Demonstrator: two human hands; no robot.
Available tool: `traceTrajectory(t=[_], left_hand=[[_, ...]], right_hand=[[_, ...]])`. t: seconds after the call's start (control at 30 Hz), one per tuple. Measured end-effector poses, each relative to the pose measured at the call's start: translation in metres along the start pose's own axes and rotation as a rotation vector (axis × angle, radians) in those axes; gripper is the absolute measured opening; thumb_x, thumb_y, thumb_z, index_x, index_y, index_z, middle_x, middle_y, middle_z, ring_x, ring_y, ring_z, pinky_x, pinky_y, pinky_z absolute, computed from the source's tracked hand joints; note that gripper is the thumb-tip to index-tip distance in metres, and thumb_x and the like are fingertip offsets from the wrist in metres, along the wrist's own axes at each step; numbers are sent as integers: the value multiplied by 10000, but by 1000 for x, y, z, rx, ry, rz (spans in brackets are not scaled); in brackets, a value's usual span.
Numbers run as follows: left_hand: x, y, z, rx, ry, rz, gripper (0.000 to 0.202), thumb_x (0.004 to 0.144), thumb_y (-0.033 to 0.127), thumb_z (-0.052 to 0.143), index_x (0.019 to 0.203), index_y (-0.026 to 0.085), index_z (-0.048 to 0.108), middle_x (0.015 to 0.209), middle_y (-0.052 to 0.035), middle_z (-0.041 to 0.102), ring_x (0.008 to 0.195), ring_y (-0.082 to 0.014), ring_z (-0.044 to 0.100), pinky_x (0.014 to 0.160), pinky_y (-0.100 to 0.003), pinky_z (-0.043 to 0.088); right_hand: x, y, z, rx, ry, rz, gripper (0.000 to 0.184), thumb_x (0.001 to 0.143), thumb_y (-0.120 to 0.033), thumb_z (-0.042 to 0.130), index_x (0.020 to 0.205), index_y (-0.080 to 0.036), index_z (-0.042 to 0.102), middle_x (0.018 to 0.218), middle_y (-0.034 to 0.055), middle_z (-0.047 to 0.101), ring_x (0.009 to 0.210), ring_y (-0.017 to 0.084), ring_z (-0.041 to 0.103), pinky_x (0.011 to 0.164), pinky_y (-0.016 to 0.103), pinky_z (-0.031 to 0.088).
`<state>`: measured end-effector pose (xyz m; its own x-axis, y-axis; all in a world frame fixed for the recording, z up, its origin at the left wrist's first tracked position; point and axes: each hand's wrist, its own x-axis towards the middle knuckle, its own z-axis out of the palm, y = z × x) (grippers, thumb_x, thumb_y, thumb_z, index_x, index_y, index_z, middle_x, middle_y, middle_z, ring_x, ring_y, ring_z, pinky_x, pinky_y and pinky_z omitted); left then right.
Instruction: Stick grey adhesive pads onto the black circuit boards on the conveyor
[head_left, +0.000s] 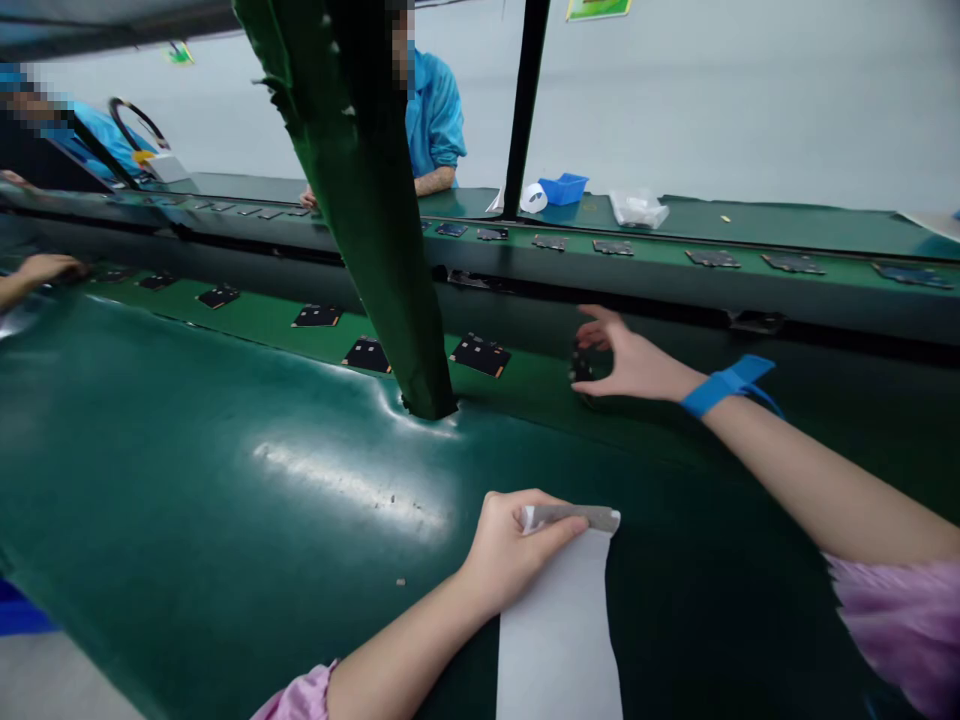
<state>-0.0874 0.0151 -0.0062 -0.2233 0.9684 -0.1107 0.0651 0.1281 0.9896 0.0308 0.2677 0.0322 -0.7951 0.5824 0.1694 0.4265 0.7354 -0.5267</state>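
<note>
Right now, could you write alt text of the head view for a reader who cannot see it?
A person's left hand grips one end of a white strip above a green surface, while the right hand, with a blue band at its wrist, holds a dark circuit board. Similar boards lie in rows beyond.

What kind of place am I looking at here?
Probably an electronics assembly or inspection line. Dark, flat pieces that look like circuit boards lie spaced along a green strip, the right hand wears a blue wrist band, and a co-worker in blue is at the far bench.
</note>
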Motion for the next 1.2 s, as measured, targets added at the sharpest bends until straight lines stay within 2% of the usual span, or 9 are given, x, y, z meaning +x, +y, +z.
traceTrajectory(t=[0.1,0.27,0.33,0.43,0.5,0.63,0.9,1.03,1.2], left_hand=[[0,-1,0,1,2,-8,142,739,305,705,755,178,767,732,-49,752,673,-194,668,597,-257,477],[0,2,-1,-2,5,-20,122,749,288,696,751,185,761,767,-43,756,714,-193,676,631,-253,490],[0,4,-1,13,9,-36,127,750,298,695,746,188,759,767,-41,754,713,-193,677,625,-253,491],[0,5,-2,34,24,-46,146,740,321,701,734,186,756,747,-41,749,691,-192,672,607,-254,488],[0,5,-1,40,42,-37,154,734,330,706,716,183,751,722,-36,743,661,-182,658,588,-249,479],[0,3,-1,43,51,-19,166,735,341,705,699,183,744,674,-23,727,605,-156,620,549,-234,454],[0,6,-1,30,53,-23,140,727,313,708,695,181,744,684,-23,730,622,-159,633,560,-234,463],[0,8,0,17,36,-40,125,731,295,707,699,181,743,705,-24,738,649,-166,654,579,-233,475],[1,4,0,6,34,-59,120,733,299,711,708,187,747,711,-26,741,663,-173,667,576,-231,478]], right_hand=[[-41,20,-10,158,149,64,973,628,-528,691,1390,-303,130,1318,136,444,1204,332,509,989,478,449],[-104,46,-18,68,77,384,963,591,-593,702,1371,-280,233,1405,172,365,1281,434,398,991,625,400],[-120,29,-16,-1,115,370,776,652,-610,669,1301,-274,407,1393,156,404,1266,433,408,979,624,406],[-131,-22,-3,33,118,195,353,825,-565,526,1009,-284,636,1196,108,568,1146,340,532,970,524,445],[-134,-55,8,96,52,111,293,858,-526,504,858,-290,679,1095,87,602,1038,289,592,907,462,495],[-132,-86,23,149,11,67,263,851,-482,534,769,-286,687,1063,79,588,990,260,600,846,419,523],[-126,-78,19,215,14,136,324,828,-532,551,671,-269,655,980,66,572,936,241,602,838,392,512],[-97,-55,18,234,90,207,350,777,-587,589,721,-256,687,1048,82,593,970,268,596,848,416,495],[-21,-3,34,199,146,219,337,766,-530,609,759,-210,717,991,99,648,978,290,586,826,439,489]])
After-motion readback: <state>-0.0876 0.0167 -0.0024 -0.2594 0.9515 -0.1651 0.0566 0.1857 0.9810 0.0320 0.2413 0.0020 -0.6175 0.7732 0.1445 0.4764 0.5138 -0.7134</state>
